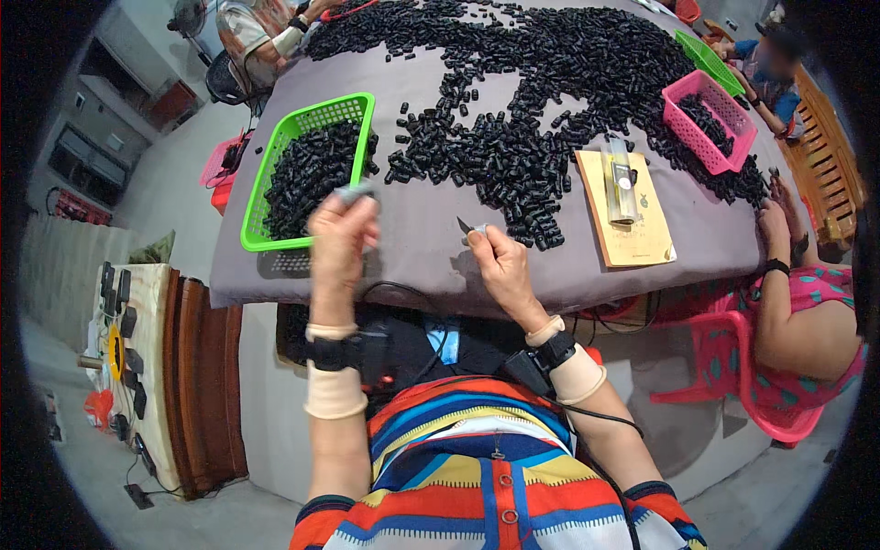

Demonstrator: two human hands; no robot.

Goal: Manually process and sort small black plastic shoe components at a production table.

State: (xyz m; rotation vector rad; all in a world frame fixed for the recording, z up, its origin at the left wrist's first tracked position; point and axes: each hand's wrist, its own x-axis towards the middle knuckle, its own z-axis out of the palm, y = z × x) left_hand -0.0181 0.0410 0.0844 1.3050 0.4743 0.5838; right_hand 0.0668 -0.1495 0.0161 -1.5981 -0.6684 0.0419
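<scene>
My left hand [341, 234] is raised at the near right side of a green plastic basket [353, 137], its fingers curled and a little blurred. Something greyish shows at its fingertips; whether that is a finger covering or a held piece I cannot make out. In my right hand [504, 270] is a small blade [465, 225], dark and pointed, pinched between thumb and fingers and pointing up to the left. Grey wrapping covers the thumb tip. Short black ribbed plastic parts [312, 174] fill the basket, and a large spread of the same parts [513, 156] covers the table beyond my hands.
A yellowish pad [632, 243] with a clear-and-yellow tool [622, 188] on it lies right of my right hand. Beyond it stands a pink basket [674, 96] of parts. Co-workers sit at the right and far left. A cable [403, 286] hangs at the table's near edge.
</scene>
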